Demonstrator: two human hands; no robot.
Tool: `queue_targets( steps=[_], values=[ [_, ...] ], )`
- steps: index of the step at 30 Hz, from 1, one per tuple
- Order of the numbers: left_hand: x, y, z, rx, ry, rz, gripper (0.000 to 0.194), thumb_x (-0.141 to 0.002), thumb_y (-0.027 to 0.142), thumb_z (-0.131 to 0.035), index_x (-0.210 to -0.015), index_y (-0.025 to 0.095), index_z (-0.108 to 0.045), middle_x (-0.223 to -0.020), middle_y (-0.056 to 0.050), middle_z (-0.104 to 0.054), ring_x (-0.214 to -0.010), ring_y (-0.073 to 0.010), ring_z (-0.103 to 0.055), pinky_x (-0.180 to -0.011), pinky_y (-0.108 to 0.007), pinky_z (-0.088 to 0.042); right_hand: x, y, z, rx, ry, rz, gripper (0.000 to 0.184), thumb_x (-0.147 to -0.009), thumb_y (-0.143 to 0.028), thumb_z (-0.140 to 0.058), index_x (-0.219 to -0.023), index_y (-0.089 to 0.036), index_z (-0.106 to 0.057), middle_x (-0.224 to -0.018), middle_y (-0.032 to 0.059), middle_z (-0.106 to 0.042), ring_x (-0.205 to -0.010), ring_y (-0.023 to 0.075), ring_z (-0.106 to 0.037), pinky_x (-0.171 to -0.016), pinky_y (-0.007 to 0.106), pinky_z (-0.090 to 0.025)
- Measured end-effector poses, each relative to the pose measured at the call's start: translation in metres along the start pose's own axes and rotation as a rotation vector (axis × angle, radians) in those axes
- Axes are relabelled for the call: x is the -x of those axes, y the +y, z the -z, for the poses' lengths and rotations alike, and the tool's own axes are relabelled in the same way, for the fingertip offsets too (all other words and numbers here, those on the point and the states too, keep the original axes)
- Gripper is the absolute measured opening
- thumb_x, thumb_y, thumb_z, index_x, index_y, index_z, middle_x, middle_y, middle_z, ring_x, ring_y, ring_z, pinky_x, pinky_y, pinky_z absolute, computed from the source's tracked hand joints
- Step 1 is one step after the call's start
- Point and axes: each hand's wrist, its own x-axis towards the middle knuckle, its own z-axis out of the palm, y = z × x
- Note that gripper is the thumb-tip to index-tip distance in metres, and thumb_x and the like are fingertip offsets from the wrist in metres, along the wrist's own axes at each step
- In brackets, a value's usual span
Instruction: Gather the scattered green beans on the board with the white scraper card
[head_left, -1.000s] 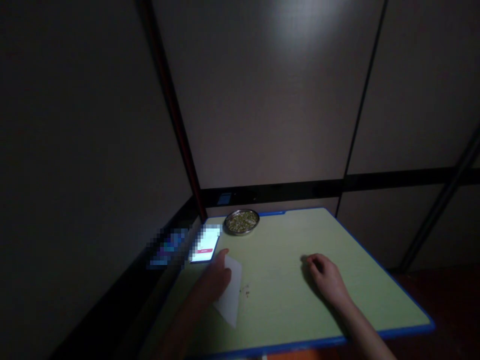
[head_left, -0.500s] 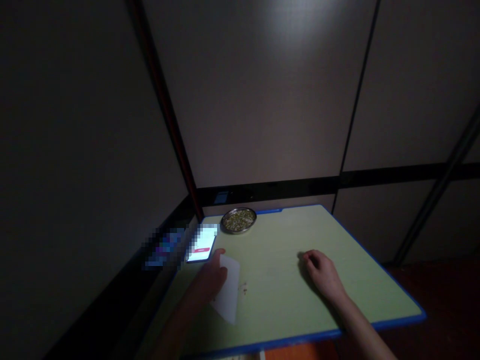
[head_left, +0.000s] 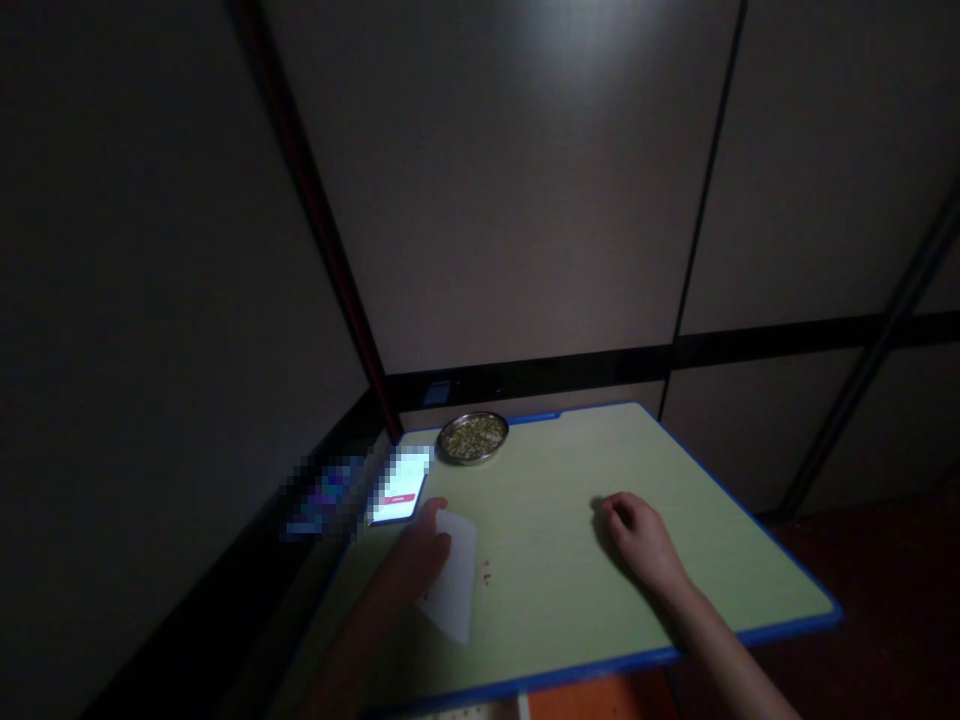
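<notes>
**Hands at rest on a green table beside a dish of seeds**

The fingers of the left hand point(head_left: 421, 547) lie close together and extended, pressing on the left edge of a flat white rectangular plastic sheet with rounded corners point(head_left: 454, 572), which lies on the tabletop and angles toward the near edge. In this dim light it cannot be told whether the thumb hooks under the sheet. A few small dark specks point(head_left: 486, 573) lie scattered on the table just to the right of the sheet. The right hand point(head_left: 643, 540) rests palm-down well apart from the left, its fingers loosely curled and bunched against the surface, holding nothing. Both hands sit on a pale green rectangular table with a blue rim point(head_left: 600, 668). Just beyond the left hand's fingertips lies a smartphone with a lit white screen point(head_left: 400, 486), close to the table's left edge. Farther back, near the far left corner, stands a shallow round metal dish point(head_left: 473, 437) filled with small greenish-yellow seeds or grains point(head_left: 472, 433); it is near the phone but not touching it. Dark panelled walls point(head_left: 525, 200) enclose the table on two sides.
</notes>
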Motion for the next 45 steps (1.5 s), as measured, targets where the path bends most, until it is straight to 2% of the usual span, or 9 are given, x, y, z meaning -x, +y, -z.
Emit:
queue_targets(
  steps=[8, 12, 18, 22, 26, 30, 35, 40, 45],
  values=[
    [0.004, -0.004, 0.004, 0.036, 0.006, 0.043, 0.057, -0.077, 0.016, -0.039, -0.133, 0.013, -0.034, -0.1, -0.009, -0.063, -0.081, -0.0165, -0.062, -0.068, -0.025, -0.046, 0.001, 0.0, 0.0, 0.0, -0.005, -0.011, 0.025, -0.082, -0.033, -0.045, -0.084, -0.018, -0.066, -0.085, 0.0069, -0.069, -0.08, 0.0203, -0.061, -0.074, 0.031, -0.044],
    [0.006, -0.007, 0.019, 0.056, 0.048, -0.013, 0.053, -0.076, 0.017, -0.039, -0.129, 0.013, -0.037, -0.095, -0.007, -0.062, -0.078, -0.0163, -0.061, -0.065, -0.025, -0.046, 0.001, -0.001, 0.001, 0.005, -0.016, -0.012, 0.026, -0.083, -0.034, -0.045, -0.084, -0.018, -0.065, -0.086, 0.007, -0.069, -0.081, 0.0206, -0.06, -0.075, 0.031, -0.044],
    [0.007, -0.014, 0.044, 0.071, 0.169, -0.033, 0.049, -0.077, 0.018, -0.039, -0.126, 0.017, -0.038, -0.106, -0.007, -0.06, -0.086, -0.0158, -0.061, -0.07, -0.024, -0.047, 0.0, 0.0, 0.003, 0.013, -0.027, -0.012, 0.026, -0.083, -0.035, -0.046, -0.085, -0.018, -0.065, -0.086, 0.0075, -0.069, -0.081, 0.0207, -0.061, -0.075, 0.031, -0.044],
    [0.01, -0.014, 0.038, 0.062, 0.108, -0.012, 0.049, -0.078, 0.019, -0.04, -0.127, 0.016, -0.038, -0.101, -0.008, -0.062, -0.082, -0.0166, -0.061, -0.066, -0.024, -0.047, 0.001, 0.0, 0.003, 0.004, -0.028, -0.008, 0.027, -0.084, -0.035, -0.045, -0.087, -0.017, -0.066, -0.087, 0.0078, -0.069, -0.08, 0.0205, -0.061, -0.074, 0.03, -0.044],
    [0.017, -0.005, 0.025, 0.081, 0.035, 0.002, 0.056, -0.078, 0.017, -0.041, -0.133, 0.012, -0.033, -0.102, -0.01, -0.062, -0.079, -0.0159, -0.061, -0.065, -0.023, -0.046, 0.001, 0.0, 0.002, -0.004, -0.022, -0.012, 0.028, -0.084, -0.036, -0.045, -0.086, -0.017, -0.065, -0.087, 0.0076, -0.069, -0.081, 0.0205, -0.061, -0.074, 0.03, -0.044],
    [0.02, 0.0, 0.018, 0.061, 0.04, 0.012, 0.056, -0.078, 0.017, -0.04, -0.134, 0.013, -0.034, -0.103, -0.009, -0.062, -0.083, -0.0158, -0.061, -0.07, -0.024, -0.045, 0.001, 0.002, 0.002, -0.008, -0.028, -0.009, 0.025, -0.084, -0.035, -0.046, -0.085, -0.018, -0.064, -0.087, 0.0068, -0.069, -0.081, 0.0205, -0.061, -0.075, 0.031, -0.044],
    [0.014, -0.007, 0.011, 0.037, 0.05, -0.019, 0.057, -0.077, 0.016, -0.043, -0.133, 0.012, -0.036, -0.114, -0.013, -0.061, -0.096, -0.0178, -0.06, -0.082, -0.027, -0.045, 0.001, 0.003, 0.003, -0.017, -0.019, -0.003, 0.022, -0.082, -0.032, -0.047, -0.086, -0.019, -0.064, -0.089, 0.0065, -0.069, -0.083, 0.0205, -0.061, -0.077, 0.031, -0.044],
    [0.01, -0.013, 0.006, -0.006, 0.035, 0.034, 0.055, -0.078, 0.019, -0.041, -0.133, 0.014, -0.035, -0.11, -0.012, -0.062, -0.087, -0.0192, -0.063, -0.071, -0.026, -0.046, 0.001, 0.002, 0.002, -0.013, -0.014, 0.004, 0.022, -0.081, -0.031, -0.047, -0.086, -0.018, -0.065, -0.088, 0.0069, -0.069, -0.083, 0.0203, -0.061, -0.077, 0.031, -0.044],
    [0.008, -0.019, 0.006, -0.04, 0.016, 0.034, 0.053, -0.079, 0.017, -0.039, -0.131, 0.014, -0.034, -0.103, -0.01, -0.064, -0.085, -0.0182, -0.063, -0.07, -0.025, -0.045, 0.001, 0.001, 0.003, 0.001, -0.016, 0.001, 0.024, -0.083, -0.032, -0.046, -0.087, -0.018, -0.065, -0.088, 0.0069, -0.069, -0.083, 0.0201, -0.06, -0.076, 0.031, -0.044]
  ],
)
